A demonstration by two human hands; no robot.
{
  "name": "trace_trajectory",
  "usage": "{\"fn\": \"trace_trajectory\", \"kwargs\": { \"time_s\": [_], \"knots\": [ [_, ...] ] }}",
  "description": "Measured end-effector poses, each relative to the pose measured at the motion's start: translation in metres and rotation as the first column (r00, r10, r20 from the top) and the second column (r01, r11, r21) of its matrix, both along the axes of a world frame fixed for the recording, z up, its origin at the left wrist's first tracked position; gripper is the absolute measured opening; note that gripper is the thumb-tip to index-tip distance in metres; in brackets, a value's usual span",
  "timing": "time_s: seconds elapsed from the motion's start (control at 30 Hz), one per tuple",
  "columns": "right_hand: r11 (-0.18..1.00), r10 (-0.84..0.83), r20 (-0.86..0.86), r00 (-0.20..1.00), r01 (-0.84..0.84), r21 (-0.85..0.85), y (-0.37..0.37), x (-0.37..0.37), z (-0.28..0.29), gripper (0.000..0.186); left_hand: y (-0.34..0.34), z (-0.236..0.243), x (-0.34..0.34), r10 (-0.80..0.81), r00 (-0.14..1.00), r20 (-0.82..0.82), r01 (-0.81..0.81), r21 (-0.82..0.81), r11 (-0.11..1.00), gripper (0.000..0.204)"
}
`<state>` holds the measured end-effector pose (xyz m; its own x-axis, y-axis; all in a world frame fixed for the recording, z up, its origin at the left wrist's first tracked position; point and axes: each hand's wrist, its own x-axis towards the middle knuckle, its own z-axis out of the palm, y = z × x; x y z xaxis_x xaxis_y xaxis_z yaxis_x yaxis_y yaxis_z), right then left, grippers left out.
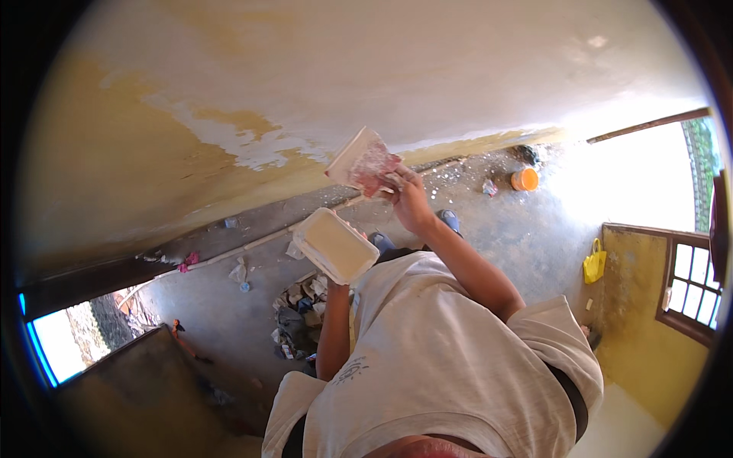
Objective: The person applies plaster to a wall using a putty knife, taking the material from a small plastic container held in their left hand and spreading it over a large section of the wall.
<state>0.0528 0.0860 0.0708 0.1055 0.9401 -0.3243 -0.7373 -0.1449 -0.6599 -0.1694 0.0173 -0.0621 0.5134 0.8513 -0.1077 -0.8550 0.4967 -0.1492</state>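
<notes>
My right hand (407, 195) is closed on the near end of a wide, flat putty scraper (365, 162). The scraper is reddish, smeared with white filler, and its broad pale edge points up toward the wall. My left hand (353, 227) supports a pale rectangular tub (299, 237) from beneath; most of that hand is hidden behind the tub. Smooth cream-coloured putty (334, 246) lies inside the tub. A gap separates the scraper from the tub. Ahead, the wall (382, 69) is coated off-white, with yellow patches (237, 122) showing through at the left and low down.
A pale pipe (252, 246) runs along the floor by the wall. Rubbish (301, 309) is heaped left of my body. An orange bucket (525, 179) stands at the right, and a yellow bag (594, 262) lies farther right near a barred window (693, 278).
</notes>
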Motion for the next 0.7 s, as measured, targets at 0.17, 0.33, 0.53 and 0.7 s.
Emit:
{"fn": "trace_trajectory", "kwargs": {
  "time_s": [0.17, 0.33, 0.53, 0.7],
  "knots": [
    [0.980, -0.190, -0.026, 0.981, 0.187, -0.073, -0.044, 0.097, -0.009, 0.021, 0.004, -0.010, 0.044, -0.071, 0.995, -0.077, 0.065, -0.079, 0.995, 0.057],
    [0.939, -0.301, 0.029, 0.953, 0.301, -0.166, -0.074, 0.183, -0.047, 0.022, 0.021, 0.009, 0.118, -0.154, 0.977, -0.147, 0.146, -0.065, 0.987, 0.055],
    [0.901, -0.346, 0.104, 0.932, 0.361, -0.241, -0.119, 0.299, -0.100, 0.018, 0.028, 0.038, 0.231, -0.245, 0.951, -0.190, 0.239, -0.052, 0.970, 0.054],
    [0.849, -0.399, 0.142, 0.906, 0.423, -0.317, -0.140, 0.387, -0.137, 0.015, 0.009, 0.054, 0.315, -0.321, 0.907, -0.272, 0.307, -0.091, 0.947, 0.056]
  ]
}}
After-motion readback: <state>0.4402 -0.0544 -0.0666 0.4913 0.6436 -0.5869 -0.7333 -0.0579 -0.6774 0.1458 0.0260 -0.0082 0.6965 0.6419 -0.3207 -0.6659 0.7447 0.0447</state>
